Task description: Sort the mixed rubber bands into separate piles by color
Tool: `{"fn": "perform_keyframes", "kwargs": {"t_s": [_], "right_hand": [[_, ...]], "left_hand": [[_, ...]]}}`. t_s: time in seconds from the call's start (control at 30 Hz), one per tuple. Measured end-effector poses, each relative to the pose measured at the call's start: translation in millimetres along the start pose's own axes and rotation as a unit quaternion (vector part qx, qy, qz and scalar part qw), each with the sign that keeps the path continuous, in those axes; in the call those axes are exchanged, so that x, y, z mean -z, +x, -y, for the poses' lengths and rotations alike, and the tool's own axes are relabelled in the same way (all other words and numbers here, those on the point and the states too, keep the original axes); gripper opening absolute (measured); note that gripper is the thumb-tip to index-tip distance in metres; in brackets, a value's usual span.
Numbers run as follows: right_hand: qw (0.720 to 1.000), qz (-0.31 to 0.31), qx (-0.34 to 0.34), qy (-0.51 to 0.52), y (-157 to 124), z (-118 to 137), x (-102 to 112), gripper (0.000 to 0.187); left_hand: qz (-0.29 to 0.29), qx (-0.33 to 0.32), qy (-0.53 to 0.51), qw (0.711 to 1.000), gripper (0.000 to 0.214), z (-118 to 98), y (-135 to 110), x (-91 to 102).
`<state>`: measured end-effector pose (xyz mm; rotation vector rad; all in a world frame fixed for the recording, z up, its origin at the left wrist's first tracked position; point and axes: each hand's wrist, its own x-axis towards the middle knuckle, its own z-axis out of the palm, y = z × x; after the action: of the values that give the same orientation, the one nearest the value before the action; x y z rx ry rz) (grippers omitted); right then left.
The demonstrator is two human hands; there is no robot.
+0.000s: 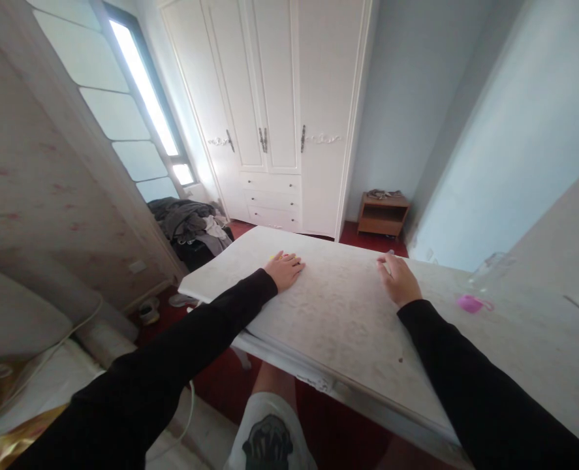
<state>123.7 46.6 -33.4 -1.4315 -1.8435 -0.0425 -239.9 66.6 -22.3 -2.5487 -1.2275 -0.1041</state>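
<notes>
A white tabletop (348, 320) with a faint mottled pattern spreads in front of me. My left hand (285, 271) lies palm down near its far left part, fingers apart and flat. Small yellow and pink bits (285, 256) peek out beyond the fingers; most of what they belong to is hidden. Toward the far edge rests my right hand (401, 279), open with loosely bent fingers. Just past it shows a small purplish, see-through thing (391, 252), too small to name. Right of that hand lies a bright pink object (469, 303) with a loop.
A clear plastic container (491, 271) stands at the table's far right. Beyond the table are a white wardrobe (279, 98), a low brown cabinet (383, 215) and a heap of dark clothes (186, 222). A white cable (191, 408) hangs at the lower left.
</notes>
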Motion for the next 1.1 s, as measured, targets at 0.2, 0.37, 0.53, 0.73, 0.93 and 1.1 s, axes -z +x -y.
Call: {"fn": "perform_keyframes", "kwargs": {"t_s": [0.2,0.37,0.53,0.73,0.93,1.1], "right_hand": [[1.000,0.006,-0.005,0.018,1,1,0,0.022],[0.999,0.010,-0.008,0.038,0,3,0,0.022],[0.998,0.023,-0.012,0.054,0,4,-1,0.023],[0.997,0.031,-0.023,0.066,0,2,-2,0.025],[0.996,0.042,-0.040,0.070,1,2,-1,0.027],[0.994,0.054,-0.051,0.076,0,4,0,0.027]], "left_hand": [[0.021,0.020,-0.074,0.997,0.046,23,-2,12.5],[-0.004,0.105,-0.206,0.973,0.051,62,4,21.9],[0.036,0.070,-0.269,0.960,0.077,64,-2,8.9],[0.004,0.090,-0.234,0.968,0.052,36,-10,-18.7],[-0.089,0.067,-0.266,0.957,0.026,39,-4,-19.7],[-0.115,0.066,-0.285,0.949,0.031,46,-2,-3.8]]}}
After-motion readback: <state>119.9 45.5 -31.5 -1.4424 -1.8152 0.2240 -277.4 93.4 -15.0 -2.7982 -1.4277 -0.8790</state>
